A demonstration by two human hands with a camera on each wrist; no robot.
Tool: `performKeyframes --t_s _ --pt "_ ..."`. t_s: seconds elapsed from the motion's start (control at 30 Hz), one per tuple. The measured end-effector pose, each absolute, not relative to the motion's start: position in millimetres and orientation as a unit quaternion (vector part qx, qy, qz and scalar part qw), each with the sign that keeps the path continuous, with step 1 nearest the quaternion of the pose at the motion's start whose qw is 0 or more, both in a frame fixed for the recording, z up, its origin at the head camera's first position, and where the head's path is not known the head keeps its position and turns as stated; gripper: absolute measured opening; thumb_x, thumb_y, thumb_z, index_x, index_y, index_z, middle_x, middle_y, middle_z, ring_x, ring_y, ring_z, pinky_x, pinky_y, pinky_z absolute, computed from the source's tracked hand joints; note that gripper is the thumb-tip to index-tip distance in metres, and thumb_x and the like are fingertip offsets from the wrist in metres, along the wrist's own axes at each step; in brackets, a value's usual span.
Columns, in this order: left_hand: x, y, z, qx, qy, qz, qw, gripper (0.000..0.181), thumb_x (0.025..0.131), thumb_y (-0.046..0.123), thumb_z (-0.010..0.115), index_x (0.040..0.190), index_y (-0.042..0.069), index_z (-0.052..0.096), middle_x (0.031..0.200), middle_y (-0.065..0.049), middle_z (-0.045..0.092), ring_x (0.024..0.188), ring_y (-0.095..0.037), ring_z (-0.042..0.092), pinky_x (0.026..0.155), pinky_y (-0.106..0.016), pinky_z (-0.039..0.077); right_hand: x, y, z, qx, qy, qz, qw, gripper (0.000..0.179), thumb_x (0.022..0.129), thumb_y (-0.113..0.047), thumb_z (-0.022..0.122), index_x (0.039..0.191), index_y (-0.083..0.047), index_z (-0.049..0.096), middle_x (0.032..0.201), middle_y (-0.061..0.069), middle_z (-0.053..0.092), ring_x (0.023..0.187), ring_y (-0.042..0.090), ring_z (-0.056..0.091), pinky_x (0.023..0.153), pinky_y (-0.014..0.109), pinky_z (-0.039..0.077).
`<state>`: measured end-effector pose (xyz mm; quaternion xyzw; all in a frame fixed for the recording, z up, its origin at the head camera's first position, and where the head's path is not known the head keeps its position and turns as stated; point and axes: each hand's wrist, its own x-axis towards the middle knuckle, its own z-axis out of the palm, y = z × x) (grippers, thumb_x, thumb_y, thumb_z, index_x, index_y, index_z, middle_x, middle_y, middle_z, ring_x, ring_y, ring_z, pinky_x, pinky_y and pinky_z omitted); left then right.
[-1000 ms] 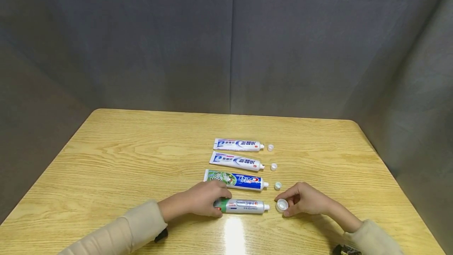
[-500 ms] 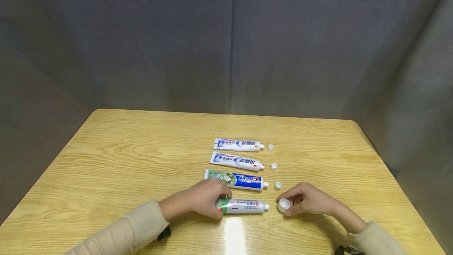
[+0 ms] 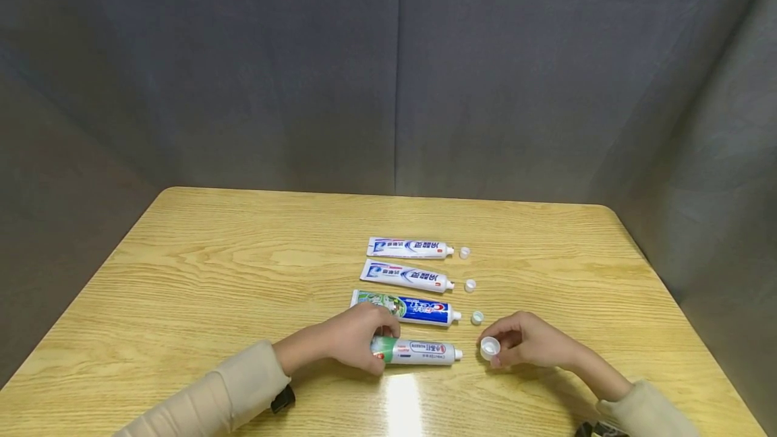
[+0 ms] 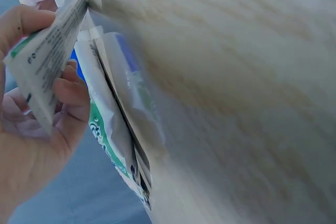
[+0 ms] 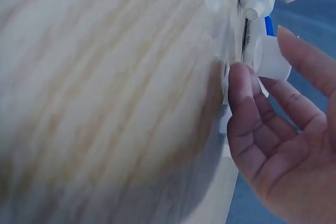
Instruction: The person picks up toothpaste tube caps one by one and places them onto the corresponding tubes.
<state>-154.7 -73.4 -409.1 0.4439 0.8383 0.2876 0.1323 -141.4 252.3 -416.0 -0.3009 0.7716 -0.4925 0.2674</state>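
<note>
Its bare nozzle pointing to the person's right, a smooth silver-and-green toothpaste tube stretches left to right over a wood-grained table; the left hand grips its flat tail between thumb and fingers, while the right hand pinches a round white cap just off the nozzle.

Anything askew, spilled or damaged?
Slightly askew: the second tube from the back, slanting so that its nozzle end lies nearer the camera, while the farthest tube lies almost straight across. No spill visible, and no damage shows on the held tube or held cap.
</note>
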Motion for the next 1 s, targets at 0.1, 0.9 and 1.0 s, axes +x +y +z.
performKeyframes --t_s 0.1,0.9,1.0 --pt "-155.2 -74.0 -409.7 0.436 0.827 0.323 0.147 0.029 0.057 0.006 0.072 0.082 0.012 0.061 0.074 0.012 0.054 0.068 -0.001 0.049 0.060 -0.015 0.044 -140.6 251.8 -415.1 -0.302 0.774 -0.489 0.264 0.029 0.079 -0.009 0.068 0.102 0.007 0.062 0.086 0.008 0.064 0.072 0.008 0.059 0.062 0.025 0.050" --pt "-155.8 -78.9 -407.6 0.387 0.808 0.423 0.137 0.034 0.058 0.003 0.068 0.089 0.015 0.061 0.078 0.011 0.058 0.070 -0.003 0.052 0.066 -0.021 0.042 -139.3 252.8 -411.3 -0.308 0.798 -0.481 0.193 0.024 0.078 -0.008 0.069 0.099 0.001 0.063 0.081 0.006 0.063 0.068 0.006 0.057 0.057 0.026 0.050" --pt "-155.5 -78.4 -406.7 0.383 0.806 0.433 0.130 0.034 0.058 0.003 0.068 0.089 0.013 0.062 0.076 0.009 0.058 0.063 -0.002 0.051 0.059 -0.019 0.043 -138.9 252.6 -411.0 -0.305 0.802 -0.478 0.187 0.024 0.078 -0.008 0.069 0.100 0.001 0.063 0.081 0.004 0.063 0.068 0.005 0.056 0.057 0.026 0.050"
